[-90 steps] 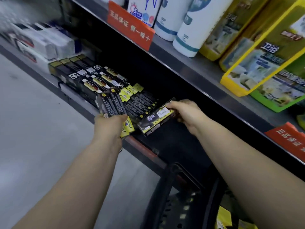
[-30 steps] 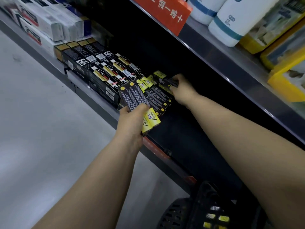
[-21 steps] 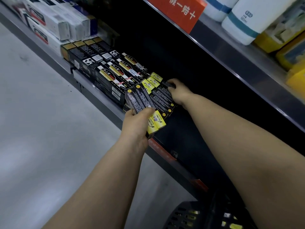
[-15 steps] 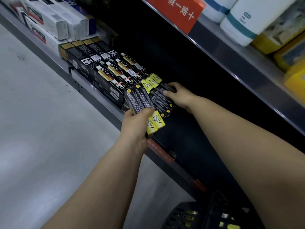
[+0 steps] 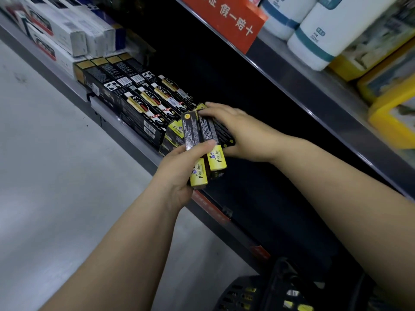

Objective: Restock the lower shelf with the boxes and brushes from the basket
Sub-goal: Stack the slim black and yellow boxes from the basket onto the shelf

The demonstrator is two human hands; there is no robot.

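Black boxes with yellow ends and fine white print; black-and-gold cartons; white cartons with red marks; orange sign; black basket; grey floor.

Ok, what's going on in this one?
A person is restocking the lower shelf. Their left grip holds a bundle of black-and-yellow boxes at the shelf edge. The right grip lies over matching boxes already on the shelf just behind the bundle; whether it grasps one is unclear. A row of black boxes stands further left, and the basket sits below.
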